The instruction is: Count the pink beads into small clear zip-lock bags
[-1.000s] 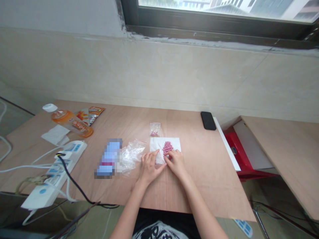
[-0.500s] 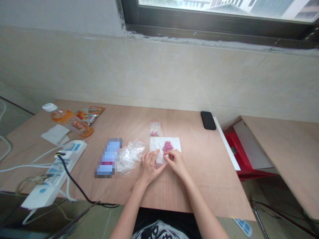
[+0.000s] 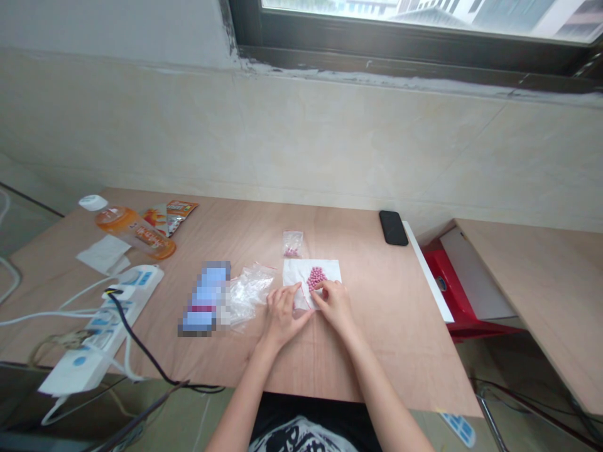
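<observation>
A heap of small pink beads [image 3: 316,278] lies on a white sheet of paper [image 3: 293,270]. My left hand [image 3: 282,311] rests at the paper's lower left, with index finger and thumb holding a small clear zip bag [image 3: 303,302] at its edges. The bag lies flat and partly under the fingers. Against the near side of the heap, my right hand [image 3: 335,306] has its thumb and index finger pinched together. What sits between those fingertips is too small to make out. Just behind the paper is another small zip bag [image 3: 293,243] with some pink beads inside.
Crumpled clear plastic bags [image 3: 252,289] and a blurred-out phone [image 3: 205,298] lie left of my hands. Farther left are a power strip [image 3: 101,333] with cables, an orange drink bottle [image 3: 136,232] and a snack packet [image 3: 181,213]. A black phone [image 3: 394,227] lies back right.
My right fingertips have shifted slightly away from me, from beside the zip bag to the near edge of the bead heap. My left hand has stayed in place.
</observation>
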The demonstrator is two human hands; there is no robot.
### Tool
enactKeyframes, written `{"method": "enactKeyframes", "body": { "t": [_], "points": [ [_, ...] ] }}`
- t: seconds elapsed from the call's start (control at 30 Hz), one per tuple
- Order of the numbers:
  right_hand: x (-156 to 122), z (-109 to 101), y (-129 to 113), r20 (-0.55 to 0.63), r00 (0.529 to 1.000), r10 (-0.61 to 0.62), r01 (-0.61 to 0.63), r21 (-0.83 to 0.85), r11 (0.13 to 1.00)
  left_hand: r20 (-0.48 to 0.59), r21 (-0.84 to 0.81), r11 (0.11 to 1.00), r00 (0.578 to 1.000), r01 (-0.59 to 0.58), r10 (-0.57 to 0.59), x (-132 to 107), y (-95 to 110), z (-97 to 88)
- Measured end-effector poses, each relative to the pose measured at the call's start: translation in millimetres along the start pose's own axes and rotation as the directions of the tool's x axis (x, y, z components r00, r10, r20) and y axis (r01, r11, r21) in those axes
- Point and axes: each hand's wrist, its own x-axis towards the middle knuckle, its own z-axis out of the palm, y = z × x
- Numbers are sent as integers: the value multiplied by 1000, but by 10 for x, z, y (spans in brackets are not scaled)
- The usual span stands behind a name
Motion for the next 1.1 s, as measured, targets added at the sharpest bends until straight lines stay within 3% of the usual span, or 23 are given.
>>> {"method": "enactKeyframes", "body": {
  "t": [0.17,0.37,0.57,0.8,1.1],
  "points": [
    [-1,46,17,-12,1000,-20,19,-21,1000,-10,-10,1000,1000,6,-6,3,-11,1],
    [4,48,28,-4,999,-53,53,-31,998,-115,-43,997,991,61,-65,5,-21,-18],
    [2,74,30,-18,998,-68,66,-66,996,-22,-19,1000,1000,21,-22,9,-9,-15],
    [-19,16,68,-60,998,0,-3,-53,999,-18,-8,1000,1000,22,-22,8,-10,-5],
    [42,23,103,-42,998,-47,43,-80,996,-19,-6,1000,999,27,-27,5,-17,8]
  ]
}}
